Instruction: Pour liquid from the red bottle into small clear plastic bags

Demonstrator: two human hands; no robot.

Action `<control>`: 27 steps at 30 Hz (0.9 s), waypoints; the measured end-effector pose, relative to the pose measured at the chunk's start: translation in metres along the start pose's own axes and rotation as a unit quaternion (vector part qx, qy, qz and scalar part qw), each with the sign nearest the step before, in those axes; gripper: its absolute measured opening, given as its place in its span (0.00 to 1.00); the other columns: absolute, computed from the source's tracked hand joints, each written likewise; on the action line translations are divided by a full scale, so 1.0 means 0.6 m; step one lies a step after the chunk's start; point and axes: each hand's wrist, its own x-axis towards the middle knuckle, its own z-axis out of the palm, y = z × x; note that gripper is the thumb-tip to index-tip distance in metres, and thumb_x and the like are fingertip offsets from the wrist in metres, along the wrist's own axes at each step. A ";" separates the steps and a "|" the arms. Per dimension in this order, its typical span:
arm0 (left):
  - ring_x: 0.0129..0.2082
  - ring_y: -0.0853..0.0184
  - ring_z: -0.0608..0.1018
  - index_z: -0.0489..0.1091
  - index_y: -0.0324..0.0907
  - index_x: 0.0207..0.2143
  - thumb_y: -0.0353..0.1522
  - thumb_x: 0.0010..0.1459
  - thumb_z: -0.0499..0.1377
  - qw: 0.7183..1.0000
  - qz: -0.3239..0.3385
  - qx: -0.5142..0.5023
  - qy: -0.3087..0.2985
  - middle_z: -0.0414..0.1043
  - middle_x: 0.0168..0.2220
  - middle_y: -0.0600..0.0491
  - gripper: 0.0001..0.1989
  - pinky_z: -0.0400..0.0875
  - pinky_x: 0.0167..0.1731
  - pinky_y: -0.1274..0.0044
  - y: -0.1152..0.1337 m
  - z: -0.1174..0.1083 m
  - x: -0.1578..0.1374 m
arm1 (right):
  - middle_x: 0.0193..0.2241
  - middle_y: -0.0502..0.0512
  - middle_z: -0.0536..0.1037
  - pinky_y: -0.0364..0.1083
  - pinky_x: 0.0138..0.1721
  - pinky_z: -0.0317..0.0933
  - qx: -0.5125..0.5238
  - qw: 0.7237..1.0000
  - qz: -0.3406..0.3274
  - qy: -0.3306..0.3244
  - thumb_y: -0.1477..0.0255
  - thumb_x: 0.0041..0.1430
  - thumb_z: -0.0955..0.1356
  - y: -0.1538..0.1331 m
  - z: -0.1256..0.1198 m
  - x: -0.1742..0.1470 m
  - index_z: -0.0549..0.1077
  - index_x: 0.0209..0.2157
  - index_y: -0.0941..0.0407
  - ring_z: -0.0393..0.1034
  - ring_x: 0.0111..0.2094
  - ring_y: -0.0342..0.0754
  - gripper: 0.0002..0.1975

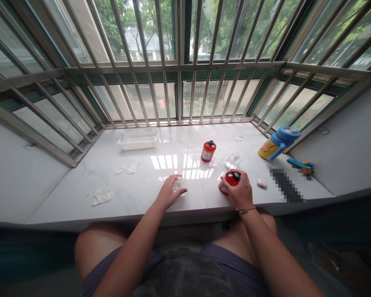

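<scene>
Near the front edge of the white sill, my left hand [170,190] is closed around a small clear container [179,184], thumb and fingers on either side of it. My right hand [241,189] grips a red bottle [230,181] with a black cap, which stands at the front of the sill. Fingers hide part of its label. Just behind it lies another clear container [233,160]. A second red bottle [208,151], black-capped with a pale label, stands upright further back.
A white plastic basket [139,139] sits at the back left. Crumpled tissues [102,197] lie on the left. To the right are a blue and yellow cup [278,143], a white lump [261,183], a blue tool [299,165] and a blurred dark object [286,185]. Metal bars [179,97] close off the window.
</scene>
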 end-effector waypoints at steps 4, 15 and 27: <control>0.62 0.49 0.76 0.74 0.48 0.53 0.39 0.58 0.73 1.000 0.002 0.004 -0.010 0.76 0.59 0.45 0.22 0.69 0.64 0.58 0.015 0.062 0.066 | 0.49 0.60 0.79 0.61 0.53 0.70 -0.028 0.999 0.020 0.016 0.48 0.57 0.76 0.025 -0.022 0.008 0.72 0.54 0.51 0.75 0.48 0.62 0.31; 0.61 0.47 0.77 0.73 0.40 0.52 0.36 0.55 0.78 0.998 0.027 -0.033 -0.041 0.76 0.58 0.37 0.26 0.70 0.64 0.58 0.097 0.294 0.256 | 0.49 0.61 0.78 0.61 0.54 0.70 -0.036 0.999 0.010 0.037 0.51 0.59 0.76 0.038 -0.025 0.014 0.71 0.54 0.51 0.74 0.48 0.60 0.29; 0.72 0.52 0.70 0.71 0.45 0.59 0.39 0.70 0.63 0.993 0.075 0.089 0.029 0.69 0.69 0.41 0.18 0.67 0.71 0.56 0.051 0.155 0.044 | 0.49 0.61 0.76 0.60 0.57 0.64 -0.054 0.996 0.053 0.056 0.51 0.56 0.76 0.075 -0.028 0.055 0.71 0.53 0.53 0.71 0.49 0.61 0.30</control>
